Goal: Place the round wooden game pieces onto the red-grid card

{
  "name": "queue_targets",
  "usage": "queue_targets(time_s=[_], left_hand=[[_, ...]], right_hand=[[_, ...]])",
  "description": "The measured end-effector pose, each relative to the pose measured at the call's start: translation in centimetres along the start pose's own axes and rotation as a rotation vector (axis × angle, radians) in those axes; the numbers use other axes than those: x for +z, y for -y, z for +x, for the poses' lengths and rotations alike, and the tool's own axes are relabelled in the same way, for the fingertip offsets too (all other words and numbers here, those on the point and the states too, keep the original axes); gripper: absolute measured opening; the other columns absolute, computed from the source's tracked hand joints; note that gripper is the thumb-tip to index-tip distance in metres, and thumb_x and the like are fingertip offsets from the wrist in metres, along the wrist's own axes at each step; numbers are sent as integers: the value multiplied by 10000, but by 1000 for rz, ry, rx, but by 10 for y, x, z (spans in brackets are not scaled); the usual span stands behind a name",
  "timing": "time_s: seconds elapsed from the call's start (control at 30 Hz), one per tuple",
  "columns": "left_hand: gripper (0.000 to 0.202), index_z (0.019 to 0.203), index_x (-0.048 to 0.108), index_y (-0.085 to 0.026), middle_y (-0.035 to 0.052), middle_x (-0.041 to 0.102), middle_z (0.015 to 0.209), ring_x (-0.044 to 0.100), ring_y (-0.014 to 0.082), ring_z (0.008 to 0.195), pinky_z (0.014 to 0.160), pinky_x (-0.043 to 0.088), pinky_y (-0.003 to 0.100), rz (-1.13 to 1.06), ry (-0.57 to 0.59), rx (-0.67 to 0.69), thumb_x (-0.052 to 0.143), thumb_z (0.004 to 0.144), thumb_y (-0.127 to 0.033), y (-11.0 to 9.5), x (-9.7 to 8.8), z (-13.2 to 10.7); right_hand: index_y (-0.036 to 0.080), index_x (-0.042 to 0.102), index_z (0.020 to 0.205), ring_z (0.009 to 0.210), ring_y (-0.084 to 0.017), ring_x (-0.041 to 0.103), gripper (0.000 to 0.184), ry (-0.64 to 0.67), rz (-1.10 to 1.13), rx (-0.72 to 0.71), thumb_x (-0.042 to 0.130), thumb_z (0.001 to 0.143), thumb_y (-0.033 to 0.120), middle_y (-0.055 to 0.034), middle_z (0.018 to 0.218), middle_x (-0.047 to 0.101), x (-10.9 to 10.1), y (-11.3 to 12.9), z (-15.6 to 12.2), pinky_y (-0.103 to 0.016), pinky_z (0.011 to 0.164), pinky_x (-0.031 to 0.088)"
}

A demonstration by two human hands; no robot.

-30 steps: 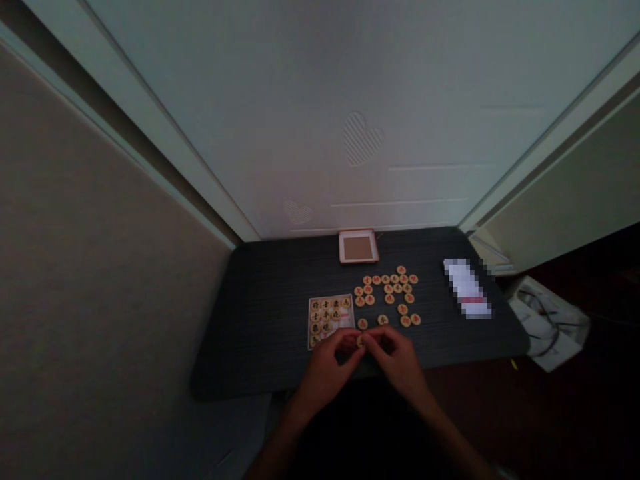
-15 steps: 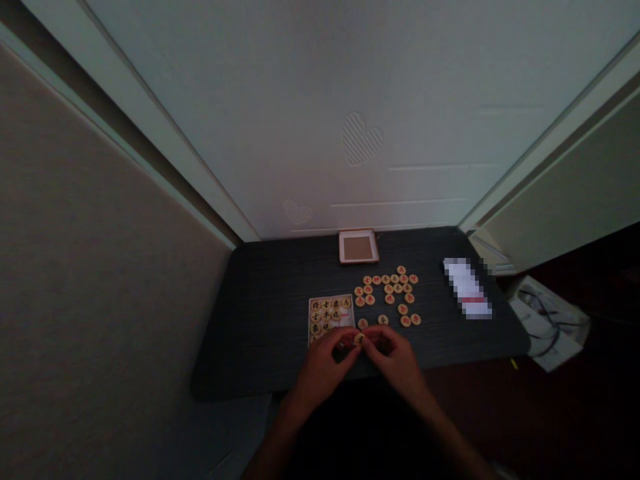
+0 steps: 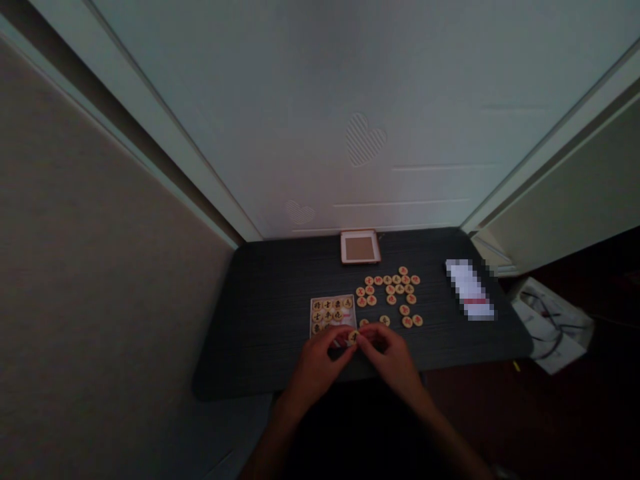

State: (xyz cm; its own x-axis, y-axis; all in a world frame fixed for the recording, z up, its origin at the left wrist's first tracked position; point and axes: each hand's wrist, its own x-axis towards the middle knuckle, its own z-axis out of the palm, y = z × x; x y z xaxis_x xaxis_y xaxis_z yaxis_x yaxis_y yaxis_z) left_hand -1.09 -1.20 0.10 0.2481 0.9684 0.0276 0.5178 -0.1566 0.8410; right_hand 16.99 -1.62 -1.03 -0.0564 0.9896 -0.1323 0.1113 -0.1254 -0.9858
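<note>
While the light is dim and fine print is lost, the layout reads well enough: a pale wall (image 3: 320, 133) with faint heart marks rises behind a dark table (image 3: 260, 333), and a white bag (image 3: 555, 327) lies on the floor off the table's right end. A blurred white strip (image 3: 470, 290) sits near the right edge, well apart from the rest. The left hand (image 3: 315, 367) and right hand (image 3: 393, 360) come in over the near edge, fingers curled and fingertips meeting, both closed in a pinch on one round piece (image 3: 353, 337); I cannot tell which hand bears most of it. Just beyond the left hand lies a square tray (image 3: 333, 313) with discs set in rows, its near part hidden by the fingers. A smaller square lid (image 3: 360, 248) lies at the far edge by the wall. To the right of the tray, loose pieces (image 3: 395, 290) are scattered flat, most bunched together and a few apart nearer the hands. Over the last second both hands have drifted a little left and away from the body, pinch unbroken, so the piece now sits at the tray's near right corner rather than on open table beside it
</note>
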Motion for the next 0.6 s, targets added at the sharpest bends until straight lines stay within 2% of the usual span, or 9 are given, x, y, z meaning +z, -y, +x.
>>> queue_targets(time_s=[0.17, 0.4, 0.6], left_hand=[[203, 1106, 678, -269, 9, 731, 1009, 680, 174, 862, 847, 555, 333, 7, -25, 2, 640, 919, -339, 0, -2, 0], [193, 1108, 676, -275, 17, 712, 1084, 671, 187, 957, 885, 544, 337, 40, -23, 29, 629, 927, -325, 0, -5, 2], [230, 1145, 671, -269, 46, 703, 1104, 638, 243, 1050, 975, 494, 429, 246, -117, 82, 644, 920, -307, 15, -14, 6]], right_hand=[[226, 724, 988, 871, -228, 731, 264, 8, -19, -5, 679, 875, 460, -58, 922, 773, 1, 2, 1, -348, 798, 575], [226, 717, 994, 887, -225, 726, 250, 15, -21, 4, 659, 893, 447, -53, 948, 771, 2, 1, 3, -346, 820, 563], [230, 719, 996, 889, -226, 721, 249, 2, -48, -3, 632, 913, 448, -51, 956, 767, 1, 0, 2, -339, 821, 560]])
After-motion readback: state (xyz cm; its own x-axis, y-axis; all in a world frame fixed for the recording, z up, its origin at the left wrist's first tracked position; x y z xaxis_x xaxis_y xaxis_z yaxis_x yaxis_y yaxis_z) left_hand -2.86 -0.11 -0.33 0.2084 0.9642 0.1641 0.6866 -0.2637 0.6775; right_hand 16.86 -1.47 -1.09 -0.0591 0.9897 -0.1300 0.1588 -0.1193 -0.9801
